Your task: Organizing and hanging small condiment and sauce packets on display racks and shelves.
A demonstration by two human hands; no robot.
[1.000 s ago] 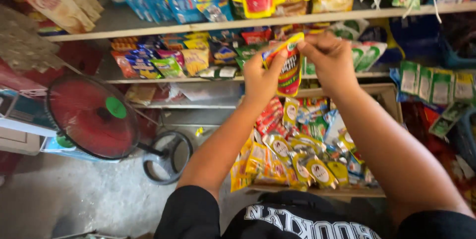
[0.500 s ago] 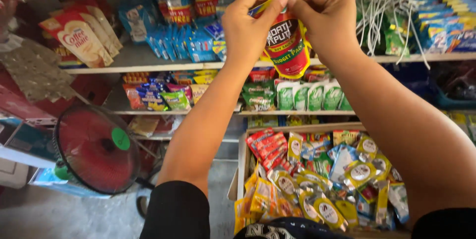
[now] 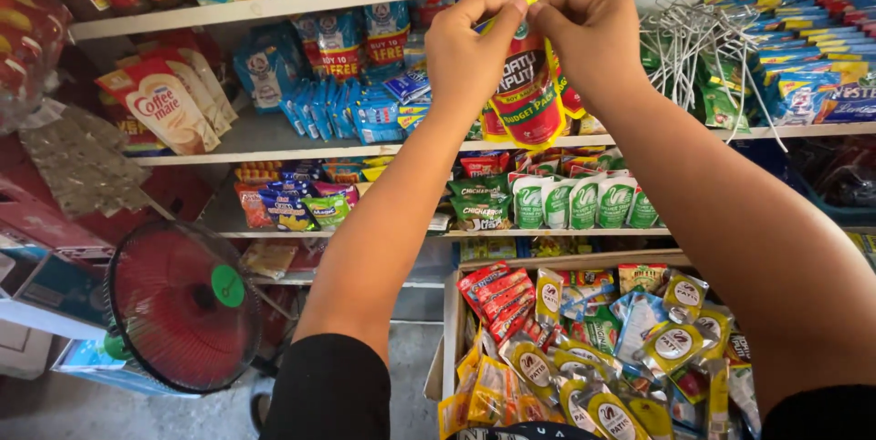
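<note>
hanging below both hands, a red sachet strip [image 3: 527, 93] is held with long axis vertical. left hand [image 3: 470, 47] and right hand [image 3: 589, 34] fingers are pinched together on its top edge, equally near.

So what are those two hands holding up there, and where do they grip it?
Both the left hand and right hand pinch the top edge of a red and yellow sachet pack, which hangs below the fingers.

Hanging pouch [image 3: 527, 98]: red body, yellow top, white lettering. Fan [image 3: 182, 306]: red grille, green hub. Shelf packets [image 3: 330, 98]: blue and white. Sachets [image 3: 570, 203]: green and white. Boxed sachets [image 3: 602, 371]: yellow, green, round white emblems. Sleeves [image 3: 330, 387]: black.
</note>
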